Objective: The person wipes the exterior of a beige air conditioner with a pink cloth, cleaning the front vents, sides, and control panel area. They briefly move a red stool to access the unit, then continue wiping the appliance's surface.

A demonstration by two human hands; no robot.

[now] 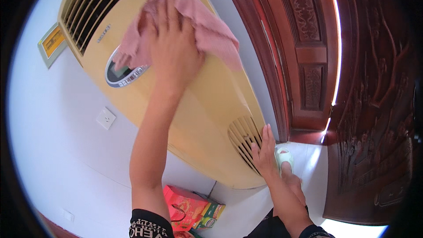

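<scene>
A pink cloth lies bunched against the front of a yellow floor-standing air conditioner. My left hand presses it to the panel, fingers spread over the folds. One cloth corner covers part of the oval control display with its row of buttons. Lower down, my right hand rests on the cabinet's side edge, thumb towards the front and fingers extended. Beside that thumb is the slotted lower grille. The upper louvred vent is beyond the cloth.
A carved dark red wooden door stands at the right, near a panelled door. A wall socket and a framed panel are on the left wall. A red gift bag sits on the floor near my slippered foot.
</scene>
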